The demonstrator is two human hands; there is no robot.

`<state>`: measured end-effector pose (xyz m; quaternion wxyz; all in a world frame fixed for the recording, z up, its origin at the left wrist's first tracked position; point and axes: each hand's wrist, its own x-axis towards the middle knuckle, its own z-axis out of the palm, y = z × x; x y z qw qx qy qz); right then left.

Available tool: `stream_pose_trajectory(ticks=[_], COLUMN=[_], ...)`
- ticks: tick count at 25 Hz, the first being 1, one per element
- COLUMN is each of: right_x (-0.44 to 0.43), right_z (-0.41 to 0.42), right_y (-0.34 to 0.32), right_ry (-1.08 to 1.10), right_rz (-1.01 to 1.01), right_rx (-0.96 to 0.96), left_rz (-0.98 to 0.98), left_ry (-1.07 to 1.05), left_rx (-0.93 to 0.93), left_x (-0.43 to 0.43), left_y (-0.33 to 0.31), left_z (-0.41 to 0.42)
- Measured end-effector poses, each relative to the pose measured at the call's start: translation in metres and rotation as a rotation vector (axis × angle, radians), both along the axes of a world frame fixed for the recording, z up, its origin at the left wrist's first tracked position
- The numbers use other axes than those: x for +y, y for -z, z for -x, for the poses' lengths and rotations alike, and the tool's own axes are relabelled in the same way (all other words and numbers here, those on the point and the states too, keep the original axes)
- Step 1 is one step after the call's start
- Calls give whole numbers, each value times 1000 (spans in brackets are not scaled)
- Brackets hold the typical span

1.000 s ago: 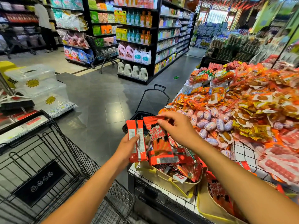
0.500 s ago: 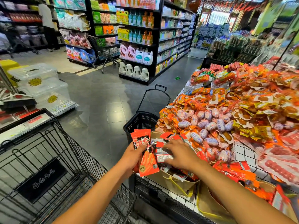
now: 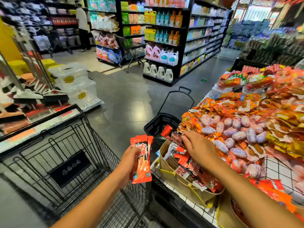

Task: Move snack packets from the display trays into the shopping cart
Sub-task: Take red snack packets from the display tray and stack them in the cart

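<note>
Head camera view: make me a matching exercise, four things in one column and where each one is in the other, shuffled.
Things:
1. red packets
2. right hand
3. black basket
4. shopping cart

Places:
A. just past the tan tray, handle raised
B. gripped by the left hand
C. lower left of the view, wire sides
D. resting on the loose packets in the tan tray

Pairs: 1-B, 2-D, 3-A, 4-C
</note>
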<state>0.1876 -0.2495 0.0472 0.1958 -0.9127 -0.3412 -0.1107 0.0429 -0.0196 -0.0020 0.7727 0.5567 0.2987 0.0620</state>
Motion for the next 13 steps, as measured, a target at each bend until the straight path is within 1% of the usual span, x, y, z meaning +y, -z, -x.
stream_pose_trajectory(ticks=[2, 3, 5, 7, 9, 13], right_x=[39, 61, 104, 151, 196, 290], right_z=[0, 4, 17, 38, 61, 116], right_y=[-2, 0, 12, 30, 51, 100], right_ry=[-6, -1, -12, -58, -98, -136], right_rz=[-282, -379, -487, -497, -458, -339], right_rx=[262, 394, 636, 803, 900, 1088], left_rz=[12, 12, 3, -20, -63, -192], left_ry=[-60, -86, -151, -231, -300, -475], left_rx=[38, 42, 23, 6, 14, 123], left_x=[25, 37, 62, 89, 120, 192], left_y=[5, 9, 13, 15, 23, 57], left_z=[19, 29, 54, 86, 121, 200])
